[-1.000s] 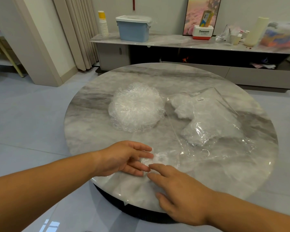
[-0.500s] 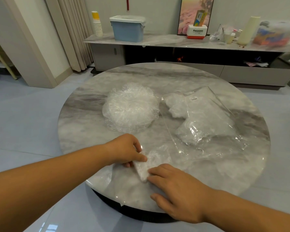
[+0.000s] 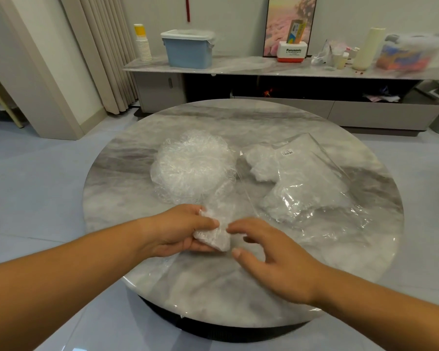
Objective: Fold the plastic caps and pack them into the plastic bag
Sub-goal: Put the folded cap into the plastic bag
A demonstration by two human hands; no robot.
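Note:
My left hand [image 3: 178, 230] holds a folded clear plastic cap [image 3: 212, 238] between thumb and fingers, just above the near part of the round marble table [image 3: 238, 295]. Beside it, my right hand [image 3: 274, 262] hovers with fingers spread and loosely bent, fingertips close to the cap's right edge and holding nothing. A pile of unfolded clear caps [image 3: 193, 164] lies in the middle of the table. To its right lies the clear plastic bag [image 3: 304, 183] with a small barcode label and folded caps inside it.
Behind the table runs a long low cabinet [image 3: 264, 69] carrying a blue lidded bin [image 3: 188, 50], stacked paper cups [image 3: 142, 44], a Panasonic box [image 3: 292, 51] and other clutter. Curtains [image 3: 99, 46] hang at the left. Grey tiled floor surrounds the table.
My left hand has lifted the folded cap off the table and now grips it. My right hand has come off the cap and spread its fingers beside it.

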